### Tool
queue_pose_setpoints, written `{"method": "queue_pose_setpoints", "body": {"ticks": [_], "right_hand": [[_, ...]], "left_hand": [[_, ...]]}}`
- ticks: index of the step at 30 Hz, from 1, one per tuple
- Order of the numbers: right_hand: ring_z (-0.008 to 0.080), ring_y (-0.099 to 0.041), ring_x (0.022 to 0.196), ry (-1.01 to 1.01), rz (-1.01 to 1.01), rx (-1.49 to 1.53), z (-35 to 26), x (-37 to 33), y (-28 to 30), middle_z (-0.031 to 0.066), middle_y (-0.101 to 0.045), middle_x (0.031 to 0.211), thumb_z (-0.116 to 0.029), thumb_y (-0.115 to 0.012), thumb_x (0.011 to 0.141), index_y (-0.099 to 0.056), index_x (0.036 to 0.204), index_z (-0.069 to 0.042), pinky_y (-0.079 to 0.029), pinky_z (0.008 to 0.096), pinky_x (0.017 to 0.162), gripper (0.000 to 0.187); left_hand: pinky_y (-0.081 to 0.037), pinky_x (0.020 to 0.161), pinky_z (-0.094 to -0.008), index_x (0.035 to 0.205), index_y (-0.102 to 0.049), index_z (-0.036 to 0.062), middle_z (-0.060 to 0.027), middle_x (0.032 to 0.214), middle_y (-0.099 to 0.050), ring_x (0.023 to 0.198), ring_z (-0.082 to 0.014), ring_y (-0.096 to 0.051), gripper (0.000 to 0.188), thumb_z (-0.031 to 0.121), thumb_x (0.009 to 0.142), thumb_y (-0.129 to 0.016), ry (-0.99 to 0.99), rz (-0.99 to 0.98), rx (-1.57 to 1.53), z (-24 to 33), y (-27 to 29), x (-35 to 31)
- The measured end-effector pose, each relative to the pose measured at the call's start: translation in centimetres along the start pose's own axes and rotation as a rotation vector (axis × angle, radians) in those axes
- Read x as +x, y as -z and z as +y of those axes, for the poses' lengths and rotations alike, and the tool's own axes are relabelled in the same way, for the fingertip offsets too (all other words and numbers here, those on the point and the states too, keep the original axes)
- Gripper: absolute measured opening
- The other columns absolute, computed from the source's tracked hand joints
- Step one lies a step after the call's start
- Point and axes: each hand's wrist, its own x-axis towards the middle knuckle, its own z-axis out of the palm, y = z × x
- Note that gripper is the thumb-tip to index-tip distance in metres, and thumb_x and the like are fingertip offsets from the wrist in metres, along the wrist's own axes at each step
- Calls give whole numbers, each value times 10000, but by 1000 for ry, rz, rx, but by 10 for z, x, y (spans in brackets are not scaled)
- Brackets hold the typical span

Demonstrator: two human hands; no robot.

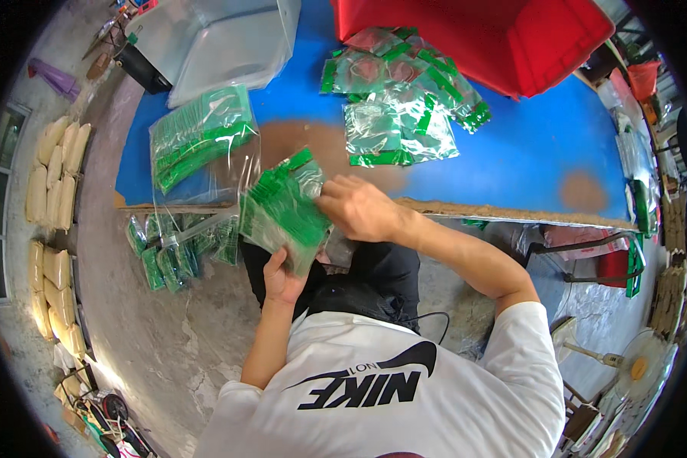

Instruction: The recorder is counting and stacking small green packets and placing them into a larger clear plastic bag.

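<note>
The left hand (pixel 284 282) is holding a stack of green-and-clear packets (pixel 282 202) just off the near edge of the blue table (pixel 527 153), toward its left part and above the person's lap. Its thumb is lying along the stack's lower end while its other fingers are staying out of sight underneath, probably supporting the weight and keeping the layers together. The right hand (pixel 359 208) is bending its fingers in narrowly at the stack's right side; whether they are pinching a packet, one cannot tell. The slanted hold is apparently leaving the upper edges fanned and easy to reach.

On the table's left part, a clear bag (pixel 202 137) is holding a neat row of similar packets, its loose film seemingly draping over the near edge. Toward the table's far middle, a loose pile of packets (pixel 401 130) is lying in front of a red bin (pixel 466 38), perhaps for easy reach.

The packets are looking flat and rectangular, their glossy film catching white glare beside green bands. The bin is showing smooth, rigid plastic walls; the tabletop is showing brown worn patches through its blue surface.
</note>
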Motion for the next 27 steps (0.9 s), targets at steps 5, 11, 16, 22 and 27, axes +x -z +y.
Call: {"method": "queue_pose_setpoints", "body": {"ticks": [5,11,16,22,27], "right_hand": [[381,-574,1043,-619,252,-373,25,28,20,220,-593,1115,-370,-643,934,-618,1124,-2,-491,461,857,415],[413,-579,1065,-268,265,-93,-10,0,-10,231,-604,1126,-294,-640,945,-577,1036,34,-478,479,923,346],[409,-621,875,-244,135,382,-22,8,-9,215,-633,910,-281,-538,1013,-564,935,16,-488,486,778,308],[409,-539,1189,-561,574,-529,57,41,24,258,-594,1240,-432,-509,1015,-583,1252,5,-428,494,1014,503],[450,-346,1425,-418,171,-490,32,-1,-6,269,-499,1411,-526,-524,976,-529,1312,40,-233,610,1166,658]], "left_hand": [[-354,1167,-546,1419,-459,20,-159,1414,-543,1346,-366,-481,675,116,816,-746,20,3,70,9,-18,-1],[-390,1146,-508,1435,-463,36,-149,1418,-548,1314,-339,-519,701,114,797,-743,20,-33,138,38,28,-12],[-409,1131,-457,1415,-479,5,-137,1392,-566,1290,-313,-537,629,106,833,-696,18,-48,211,42,10,0],[-384,1155,-469,1427,-458,1,-138,1392,-565,1311,-326,-518,656,91,825,-700,77,-22,165,24,14,14],[-373,1159,-508,1429,-464,3,-152,1410,-553,1326,-350,-506,684,120,810,-729,67,-66,172,28,20,6]]}}
